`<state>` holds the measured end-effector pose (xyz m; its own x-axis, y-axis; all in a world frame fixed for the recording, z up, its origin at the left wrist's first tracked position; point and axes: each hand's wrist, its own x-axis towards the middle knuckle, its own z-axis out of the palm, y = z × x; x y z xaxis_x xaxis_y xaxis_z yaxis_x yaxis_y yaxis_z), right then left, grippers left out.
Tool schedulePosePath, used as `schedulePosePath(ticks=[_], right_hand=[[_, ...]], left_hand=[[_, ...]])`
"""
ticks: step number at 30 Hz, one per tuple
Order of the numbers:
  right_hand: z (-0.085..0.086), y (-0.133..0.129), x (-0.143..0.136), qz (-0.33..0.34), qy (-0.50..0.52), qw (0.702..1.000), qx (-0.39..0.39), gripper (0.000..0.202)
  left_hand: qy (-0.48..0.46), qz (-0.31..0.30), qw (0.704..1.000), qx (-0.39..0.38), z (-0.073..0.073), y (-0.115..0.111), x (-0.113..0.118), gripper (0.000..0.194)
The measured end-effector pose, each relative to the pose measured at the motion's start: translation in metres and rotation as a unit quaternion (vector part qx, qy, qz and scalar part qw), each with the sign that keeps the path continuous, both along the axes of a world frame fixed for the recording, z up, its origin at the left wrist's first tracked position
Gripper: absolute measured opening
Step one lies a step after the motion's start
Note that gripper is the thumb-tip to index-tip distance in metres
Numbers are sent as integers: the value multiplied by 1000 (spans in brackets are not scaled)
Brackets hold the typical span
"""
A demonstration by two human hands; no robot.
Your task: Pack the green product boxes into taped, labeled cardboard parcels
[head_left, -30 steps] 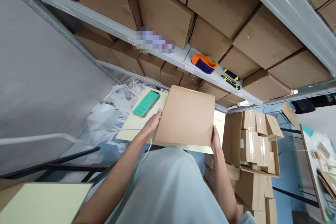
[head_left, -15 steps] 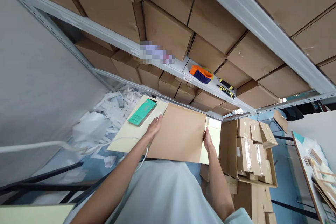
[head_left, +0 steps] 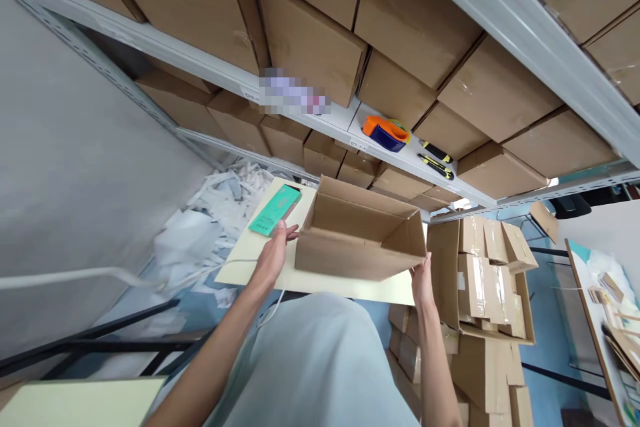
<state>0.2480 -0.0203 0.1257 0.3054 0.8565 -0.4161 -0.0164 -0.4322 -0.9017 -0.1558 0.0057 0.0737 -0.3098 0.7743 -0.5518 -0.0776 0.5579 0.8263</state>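
An open, hollow cardboard box (head_left: 350, 253) is tilted above the pale yellow table (head_left: 240, 272), its inside showing. My right hand (head_left: 423, 277) grips the box at its lower right corner. Beside the left end of the box is my left hand (head_left: 277, 247), fingers apart, its fingertips close to the cardboard; whether they touch it is hard to tell. A flat green box (head_left: 275, 210) lies on the table just beyond my left hand.
Shelves (head_left: 320, 121) full of cartons rise ahead, holding an orange and blue tape dispenser (head_left: 385, 133) and two cutters (head_left: 436, 167). White scraps (head_left: 200, 213) pile up left. Stacked cartons (head_left: 475, 287) stand right. A white cable (head_left: 100, 273) crosses on the left.
The flat cardboard has become an opened box, tilted up so its inside shows. My left hand has moved left and down off it, while my right hand has shifted right with the box's corner.
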Motion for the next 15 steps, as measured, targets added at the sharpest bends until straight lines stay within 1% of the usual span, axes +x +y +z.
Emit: schedulePosePath(ticks=[2,5,10,13,15], right_hand=[[7,-8,2,-28,-29,999,-25,91],[9,-13,-2,-58,-74,993,-68,93],[7,-9,-13,-24,-83,993,-85,85],[8,-6,-14,-18,-83,991,-102,86],[9,-5,-13,-15,-83,990,-109,89]], left_hand=[[-8,-5,1000,2,2,-6,1,103],[9,-19,1000,-12,3,-9,6,99],[65,-33,995,-71,6,-6,11,85],[66,-53,994,-72,11,-7,9,78],[62,-61,994,-59,16,-8,8,74]])
